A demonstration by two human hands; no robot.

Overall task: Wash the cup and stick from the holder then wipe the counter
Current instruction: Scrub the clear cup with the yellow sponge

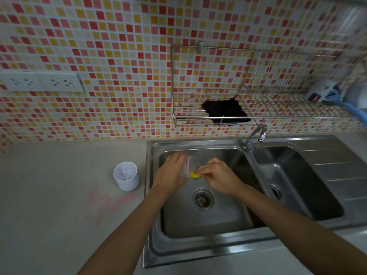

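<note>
Over the left sink basin (pixel 218 221), my left hand (pixel 171 173) grips a clear, pinkish cup (pixel 187 165) tilted on its side. My right hand (pixel 218 177) presses a yellow sponge (pixel 194 175) against the cup's lower edge. A white holder (pixel 126 176) stands upright on the counter (pixel 49 225) just left of the sink, with something pale inside that I cannot make out. A pink smear (pixel 107 201) marks the counter in front of the holder.
A faucet (pixel 256 135) rises between the left basin and the right basin (pixel 297 181). A wire wall rack (pixel 248 114) above holds a black cloth (pixel 224 110) and a blue-and-white mug (pixel 323 92). A white socket plate (pixel 39 81) sits on the tiled wall at left.
</note>
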